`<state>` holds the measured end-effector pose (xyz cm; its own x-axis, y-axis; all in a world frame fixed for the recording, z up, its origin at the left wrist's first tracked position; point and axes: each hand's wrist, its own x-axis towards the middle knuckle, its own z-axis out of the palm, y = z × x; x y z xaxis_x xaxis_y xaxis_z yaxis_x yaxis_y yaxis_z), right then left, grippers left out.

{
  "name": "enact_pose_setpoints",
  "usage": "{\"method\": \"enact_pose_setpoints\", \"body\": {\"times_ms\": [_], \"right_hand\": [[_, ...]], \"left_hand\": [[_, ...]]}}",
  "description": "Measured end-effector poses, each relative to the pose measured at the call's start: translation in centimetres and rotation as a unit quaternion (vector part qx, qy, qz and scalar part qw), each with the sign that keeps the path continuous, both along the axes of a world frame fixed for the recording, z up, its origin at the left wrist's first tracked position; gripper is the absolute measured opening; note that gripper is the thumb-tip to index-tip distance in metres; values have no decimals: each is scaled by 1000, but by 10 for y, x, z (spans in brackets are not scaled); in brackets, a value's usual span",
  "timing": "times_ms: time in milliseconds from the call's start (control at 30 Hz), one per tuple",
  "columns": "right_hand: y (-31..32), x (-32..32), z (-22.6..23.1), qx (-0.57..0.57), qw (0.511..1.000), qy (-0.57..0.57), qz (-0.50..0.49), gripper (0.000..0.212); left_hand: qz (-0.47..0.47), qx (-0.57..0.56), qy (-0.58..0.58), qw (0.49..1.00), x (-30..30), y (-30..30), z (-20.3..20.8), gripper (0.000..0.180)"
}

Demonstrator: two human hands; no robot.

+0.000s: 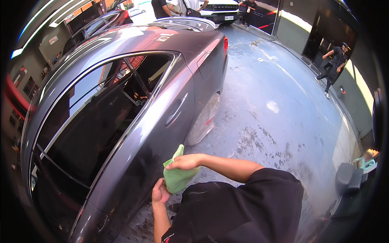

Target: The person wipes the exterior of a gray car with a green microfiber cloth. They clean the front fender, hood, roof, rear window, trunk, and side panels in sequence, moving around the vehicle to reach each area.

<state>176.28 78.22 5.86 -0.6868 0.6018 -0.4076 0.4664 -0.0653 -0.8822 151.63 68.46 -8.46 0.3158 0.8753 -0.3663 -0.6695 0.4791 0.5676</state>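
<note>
A light green cloth (180, 178) hangs in front of me, bunched at the top and draping below. My right hand (186, 162) is closed over its upper part, with a tip of cloth sticking up past the fingers. Lower down, my left hand (161, 192) pinches the cloth's left edge, fingers curled. Close on the left stands a dark grey car (160, 125) with glossy paint, its rear door handle (176, 110) just beyond my hands. Both hands are near the car's side; no clear contact with it shows. Clear plastic sheeting (206, 121) covers the rear wheel.
The blue-grey floor (271, 133) is worn and stained. A person in dark clothes (335, 65) walks at the right wall. More people (184, 6) stand at the back by a white vehicle (219, 10). A dark padded seat (349, 177) is at the right; another car (95, 26) stands behind.
</note>
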Motion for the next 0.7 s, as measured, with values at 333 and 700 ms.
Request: {"method": "enact_pose_setpoints", "body": {"times_ms": [333,700], "right_hand": [[-34,32,-44,-447,813,290,-234,60],[11,9,-18,-240,933,249,-97,46]], "left_hand": [[179,16,39,983,-4,-28,18,16],[9,-21,83,996,-25,-13,22,44]]}}
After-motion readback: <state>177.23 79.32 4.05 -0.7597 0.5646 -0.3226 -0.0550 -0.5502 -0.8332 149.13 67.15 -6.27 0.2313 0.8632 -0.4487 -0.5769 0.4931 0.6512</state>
